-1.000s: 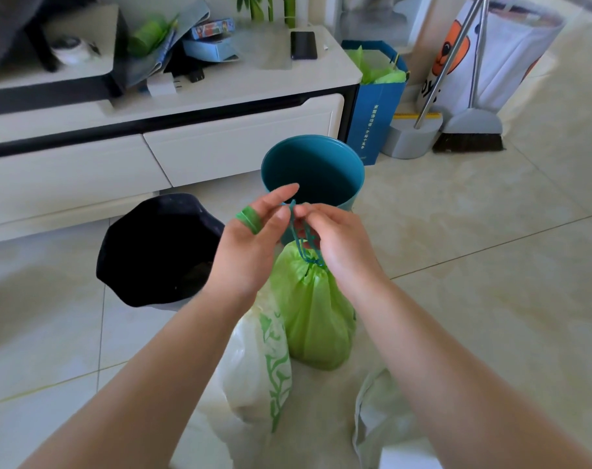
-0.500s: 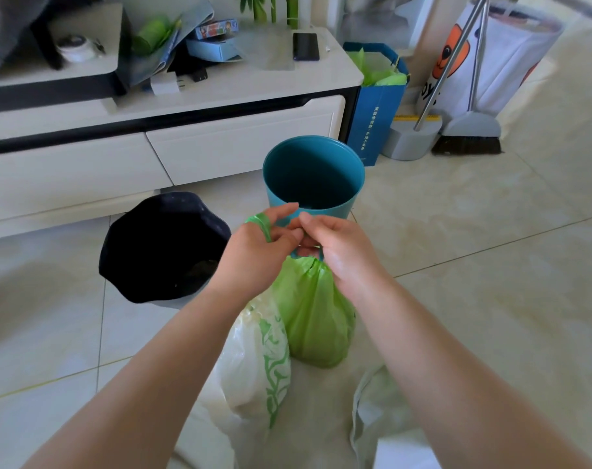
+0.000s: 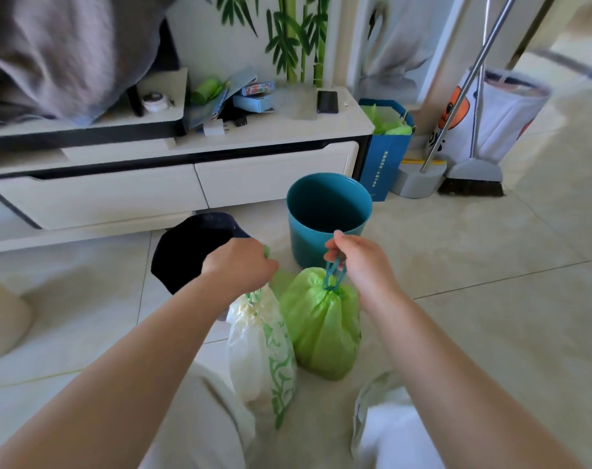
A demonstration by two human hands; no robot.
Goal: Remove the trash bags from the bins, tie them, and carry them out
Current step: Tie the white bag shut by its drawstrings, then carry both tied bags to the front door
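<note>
The green bag (image 3: 321, 330) hangs straight down from the right hand (image 3: 358, 262), on the person's side of the teal bin (image 3: 308, 245) and just beside its wall. Its long axis is vertical and its gathered neck points up into the fingers. Those fingers are curled together and pinch the teal drawstring (image 3: 333, 275) a little above the neck, so any lift has to go straight up along the cord. I cannot tell whether the bag's base rests on the floor or hangs just clear of it.

The left hand (image 3: 240, 265) is further from the teal bin, to its left and nearer the person. It is closed in a fist round the top of the white leaf-print bag (image 3: 257, 350), which also hangs vertically and touches the green bag's side. The black bin (image 3: 189, 252) stands left of the teal bin, beyond the left hand.

Half a second earlier, both hands met at the green bag's neck in front of the teal bin, working the drawstring. Now they are apart, each holding 1 bag, and the green bag's neck looks cinched. The view has also tilted up, showing more of the wall behind the teal bin. Tying seems done for these 2 bags, and carrying them out looks like the next step.
</note>
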